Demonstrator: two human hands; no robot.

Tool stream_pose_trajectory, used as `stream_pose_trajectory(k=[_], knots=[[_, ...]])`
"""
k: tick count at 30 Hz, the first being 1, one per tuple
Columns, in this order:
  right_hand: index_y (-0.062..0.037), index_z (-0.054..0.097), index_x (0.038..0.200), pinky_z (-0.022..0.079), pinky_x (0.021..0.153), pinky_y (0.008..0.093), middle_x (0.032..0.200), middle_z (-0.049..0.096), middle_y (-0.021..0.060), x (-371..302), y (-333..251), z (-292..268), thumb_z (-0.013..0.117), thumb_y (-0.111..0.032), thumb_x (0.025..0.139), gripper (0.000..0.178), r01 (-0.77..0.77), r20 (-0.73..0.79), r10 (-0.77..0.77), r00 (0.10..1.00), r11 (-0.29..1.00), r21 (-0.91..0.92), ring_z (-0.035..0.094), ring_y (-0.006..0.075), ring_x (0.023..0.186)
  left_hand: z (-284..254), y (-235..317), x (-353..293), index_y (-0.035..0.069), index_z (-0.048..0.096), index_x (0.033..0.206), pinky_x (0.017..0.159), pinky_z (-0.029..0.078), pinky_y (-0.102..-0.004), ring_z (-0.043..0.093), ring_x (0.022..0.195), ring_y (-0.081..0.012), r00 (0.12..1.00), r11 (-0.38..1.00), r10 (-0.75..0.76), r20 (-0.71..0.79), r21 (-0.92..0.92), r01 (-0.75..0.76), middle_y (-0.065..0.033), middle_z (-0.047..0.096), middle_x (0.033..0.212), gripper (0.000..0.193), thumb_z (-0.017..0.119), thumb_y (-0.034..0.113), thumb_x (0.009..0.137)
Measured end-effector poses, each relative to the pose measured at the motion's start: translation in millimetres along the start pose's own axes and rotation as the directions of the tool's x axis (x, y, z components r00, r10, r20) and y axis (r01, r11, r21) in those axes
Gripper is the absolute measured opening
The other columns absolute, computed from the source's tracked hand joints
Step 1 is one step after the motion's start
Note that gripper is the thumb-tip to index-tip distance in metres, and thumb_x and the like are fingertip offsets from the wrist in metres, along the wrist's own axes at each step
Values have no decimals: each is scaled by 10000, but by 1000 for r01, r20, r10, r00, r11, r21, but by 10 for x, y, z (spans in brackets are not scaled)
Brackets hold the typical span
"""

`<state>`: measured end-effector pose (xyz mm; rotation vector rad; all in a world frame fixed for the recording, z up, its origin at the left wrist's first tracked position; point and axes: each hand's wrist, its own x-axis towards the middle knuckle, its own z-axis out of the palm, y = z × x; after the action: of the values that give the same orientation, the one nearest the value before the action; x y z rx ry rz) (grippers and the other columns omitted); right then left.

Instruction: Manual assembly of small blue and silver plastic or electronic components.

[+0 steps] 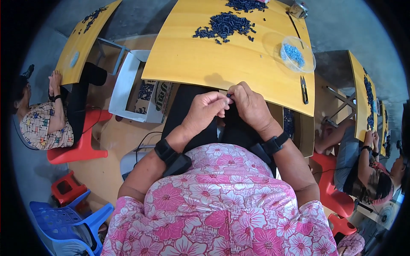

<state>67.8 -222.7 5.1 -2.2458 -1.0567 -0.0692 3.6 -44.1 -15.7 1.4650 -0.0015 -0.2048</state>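
Both hands up close together, just off the near edge of the counter, above the lap. Right hand [252, 109]: thumb and index pinched with no visible gap, on a small dark-navy piece [229, 96], mostly covered by the fingertips. Left hand [205, 113]: fingers curled in, thumb near index, tips right at the same piece. Can't tell if the left actually grips it or just touches; too small and overlapped.

Black strap-on wristbands with modules on both wrists: left [165, 150], right [276, 143]. Pink-and-white floral shirt [222, 200] and dark trousers below.

Yellow wood-look counter [183, 55] just ahead of the hands. On it, going away: scissor-like black snips [304, 90] near the right edge, clear round plastic tub [310, 66] of light-blue translucent bits [294, 54] behind them. Loose pile of small dark-navy cylindrical pieces [228, 25] further back, second dark pile [243, 5] at the top of view. Far right: thin dark rod [293, 23], shiny metal container [298, 9].

Below counter level: open white cardboard box [121, 91] on the left, brown cardboard box [306, 132] on the right, dark pieces in both.

Outer area: one seated person each side at separate yellow counters, red plastic stools, blue plastic chair [55, 213] lower left.
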Motion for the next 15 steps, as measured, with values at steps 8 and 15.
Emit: stream_pose_trajectory(k=[8,15], knots=[[-51,504,1005,523,622,400,901,538,136,12,-149,9,514,-137,882,150,140,94,-126,988,977,-161,626,312,735,-94,51,-73,16,633,918,627,462,-202,535,664,-59,995,992,-96,9,-81,96,-8,588,784,355,536,354,970],[-51,546,998,531,626,369,875,554,136,76,-310,-48,573,-94,849,157,131,73,-126,989,989,-69,621,328,715,-97,22,-127,-11,646,936,586,470,-191,545,633,-50,999,991,-3,-53,-137,-4,-22,605,756,316,556,290,964]])
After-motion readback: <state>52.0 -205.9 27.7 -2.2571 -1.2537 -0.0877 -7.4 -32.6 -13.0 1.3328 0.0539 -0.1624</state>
